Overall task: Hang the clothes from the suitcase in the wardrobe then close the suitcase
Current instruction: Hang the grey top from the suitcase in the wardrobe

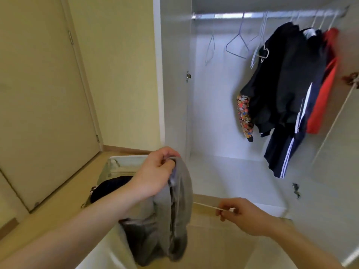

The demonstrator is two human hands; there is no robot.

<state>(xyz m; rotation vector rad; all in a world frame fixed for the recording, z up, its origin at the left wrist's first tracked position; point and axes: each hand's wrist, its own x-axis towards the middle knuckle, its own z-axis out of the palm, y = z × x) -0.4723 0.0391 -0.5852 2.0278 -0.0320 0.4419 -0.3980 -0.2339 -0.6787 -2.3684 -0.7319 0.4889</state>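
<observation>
Head view: looking down and forward at an open white wardrobe, things listed from left to right.
Door (pixel 38 90): cream, at 9 o'clock, shut against a cream wall.
Suitcase (pixel 116 166): at 7 o'clock on the floor, open, pale lining showing, a dark garment (pixel 110 187) lying inside.
Left hand (pixel 157 171): near the centre, fingers curled round the top of a grey garment (pixel 174 220), pinching it at its upper edge.
Grey garment: hangs down from that hand toward 6 o'clock, over the near edge of the suitcase, bunched and folded.
Right hand (pixel 239 212): at 5 o'clock, thumb and fingers pinching a thin pale drawstring (pixel 206 205) that runs leftward to the grey garment.
Wardrobe (pixel 213 113): from 12 to 3 o'clock, doors open, rail (pixel 252 15) across the top.
Empty hangers (pixel 237 43): at 12 o'clock on the rail, several, thin wire.
Hung clothes: at 2 o'clock, a black top (pixel 281 80) with a patterned sleeve (pixel 244 117), dark trousers with white stripes (pixel 285 152), then a red garment (pixel 324 98) furthest right.
</observation>
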